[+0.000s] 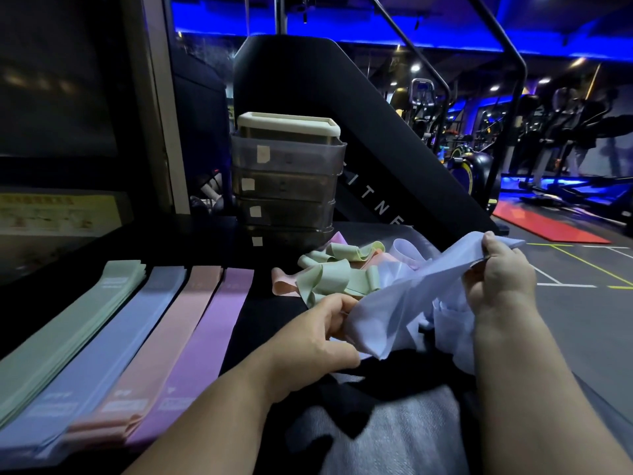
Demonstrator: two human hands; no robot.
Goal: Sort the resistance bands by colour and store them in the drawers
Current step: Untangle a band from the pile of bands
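1. Two hands work over the dark counter (263, 303), and between them they hold one pale blue band (411, 303), lifted off the surface and stretched slantwise.
2. The left grip (318, 341) pinches the band's lower end between thumb and fingertips.
3. The right grip (500, 275) is curled round the band's upper end, thumb on top, higher and farther out than the left.
4. Four sorted stacks lie flat side by side on the left of the counter, one per colour: green stack (68, 330), blue stack (113, 337), pink stack (164, 337), purple stack (209, 337). Neighbouring stacks touch or nearly touch along their edges. The number of bands in each cannot be told.
5. One loose pile (329, 275) sits just beyond the hands, with green, pink, pale blue and a bit of purple tangled together. The bands overlap too much to count.
6. One drawer tower (287, 186) stands upright behind the pile. It has four translucent drawers, all pushed in, each with one pale label at its front left, and a cream top frame.
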